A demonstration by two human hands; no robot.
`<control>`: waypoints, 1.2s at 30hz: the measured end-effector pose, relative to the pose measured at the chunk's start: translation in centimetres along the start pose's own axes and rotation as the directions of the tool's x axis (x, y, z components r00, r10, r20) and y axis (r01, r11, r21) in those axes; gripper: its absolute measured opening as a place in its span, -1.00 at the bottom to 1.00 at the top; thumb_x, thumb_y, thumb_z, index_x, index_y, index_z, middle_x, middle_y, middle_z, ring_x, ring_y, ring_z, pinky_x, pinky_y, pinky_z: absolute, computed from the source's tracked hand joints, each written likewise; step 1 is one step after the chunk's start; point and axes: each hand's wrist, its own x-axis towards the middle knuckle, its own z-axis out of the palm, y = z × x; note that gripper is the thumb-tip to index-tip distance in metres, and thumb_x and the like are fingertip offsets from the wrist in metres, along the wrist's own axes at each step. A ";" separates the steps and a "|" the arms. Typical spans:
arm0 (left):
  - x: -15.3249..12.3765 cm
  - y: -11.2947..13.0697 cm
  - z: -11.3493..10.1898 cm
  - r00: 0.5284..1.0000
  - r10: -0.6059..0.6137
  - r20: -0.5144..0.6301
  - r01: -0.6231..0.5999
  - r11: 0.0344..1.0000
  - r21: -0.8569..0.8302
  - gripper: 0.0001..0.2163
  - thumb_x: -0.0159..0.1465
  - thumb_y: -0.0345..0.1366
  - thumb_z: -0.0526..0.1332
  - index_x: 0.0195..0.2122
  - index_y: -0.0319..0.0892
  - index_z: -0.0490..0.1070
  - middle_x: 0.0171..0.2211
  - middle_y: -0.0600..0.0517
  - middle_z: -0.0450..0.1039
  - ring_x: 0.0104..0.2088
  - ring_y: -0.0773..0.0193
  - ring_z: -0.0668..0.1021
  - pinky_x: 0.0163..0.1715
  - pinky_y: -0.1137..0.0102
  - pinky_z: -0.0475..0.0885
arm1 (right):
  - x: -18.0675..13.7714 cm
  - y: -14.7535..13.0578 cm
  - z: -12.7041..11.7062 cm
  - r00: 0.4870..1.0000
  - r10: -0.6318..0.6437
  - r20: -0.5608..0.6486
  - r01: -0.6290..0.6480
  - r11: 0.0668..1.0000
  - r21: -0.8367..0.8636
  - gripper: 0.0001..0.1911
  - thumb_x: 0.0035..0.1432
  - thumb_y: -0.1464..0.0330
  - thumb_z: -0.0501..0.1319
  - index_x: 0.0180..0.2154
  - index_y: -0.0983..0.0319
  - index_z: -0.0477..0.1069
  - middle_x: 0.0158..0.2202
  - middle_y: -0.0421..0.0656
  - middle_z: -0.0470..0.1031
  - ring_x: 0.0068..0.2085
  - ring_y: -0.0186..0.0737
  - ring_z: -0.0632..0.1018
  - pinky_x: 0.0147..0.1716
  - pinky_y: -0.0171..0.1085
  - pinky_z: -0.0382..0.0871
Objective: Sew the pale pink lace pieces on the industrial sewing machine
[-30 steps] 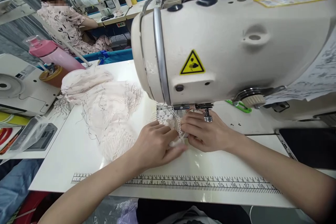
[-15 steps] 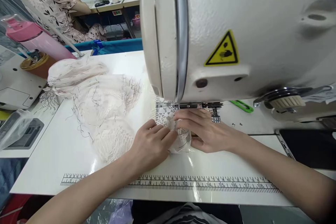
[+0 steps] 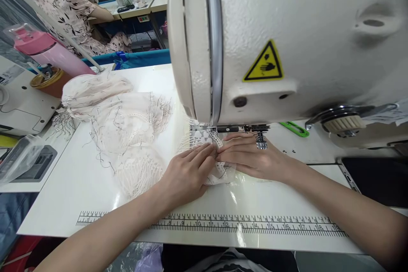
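A small piece of white lace (image 3: 207,138) lies on the sewing table just under the head of the cream sewing machine (image 3: 287,42). My left hand (image 3: 188,172) rests on the lace with its fingers stretched out flat and pressing it down. My right hand (image 3: 251,157) lies beside it, fingers also extended flat on the lace, fingertips meeting those of the left. The presser foot (image 3: 261,142) stands just behind my right hand. Part of the lace is hidden under both hands.
A heap of pale pink lace pieces (image 3: 121,123) with loose threads lies to the left. A pink bottle (image 3: 47,53) and a brown tin (image 3: 51,81) stand at the far left. A printed ruler (image 3: 210,223) runs along the table's front edge. Another person (image 3: 76,17) sits behind.
My fingers have flattened out on the lace and slid it a little toward the needle. The camera has shifted closer to the machine head.
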 end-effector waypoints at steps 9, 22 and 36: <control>0.1 0.2 0.1 0.999 -0.031 -0.011 0.032 0.999 0.008 -0.71 0.12 -0.51 0.07 -0.14 -0.28 0.40 0.04 -0.16 0.53 0.06 0.13 0.57 -0.05 0.31 0.58 | -0.1 0.0 0.3 1.000 -0.026 -0.012 0.026 0.999 -0.020 -0.85 0.27 0.50 0.19 -0.12 0.29 0.46 -0.30 -0.12 0.62 -0.20 -0.27 0.62 -0.03 -0.17 0.52; 0.3 0.0 0.6 0.999 -0.040 -0.016 0.040 0.999 -0.002 -0.70 0.25 -0.46 0.07 0.00 -0.35 0.35 0.06 -0.20 0.51 0.10 0.09 0.54 -0.01 0.27 0.58 | -0.6 0.0 0.1 0.999 0.045 -0.022 -0.049 0.953 -0.298 -0.85 0.34 0.40 0.13 -0.14 0.15 0.47 -0.29 -0.28 0.64 -0.28 -0.36 0.60 -0.24 -0.31 0.42; 0.2 -0.2 0.5 0.998 -0.063 -0.011 0.062 0.998 -0.011 -0.77 0.25 -0.44 0.12 -0.07 -0.26 0.38 0.07 -0.19 0.51 0.11 0.09 0.54 0.08 0.20 0.52 | -0.1 -0.5 0.3 1.000 -0.001 0.001 0.001 0.975 -0.224 -0.81 0.30 0.47 0.13 -0.14 0.17 0.49 -0.20 -0.23 0.65 -0.15 -0.32 0.63 0.00 -0.24 0.49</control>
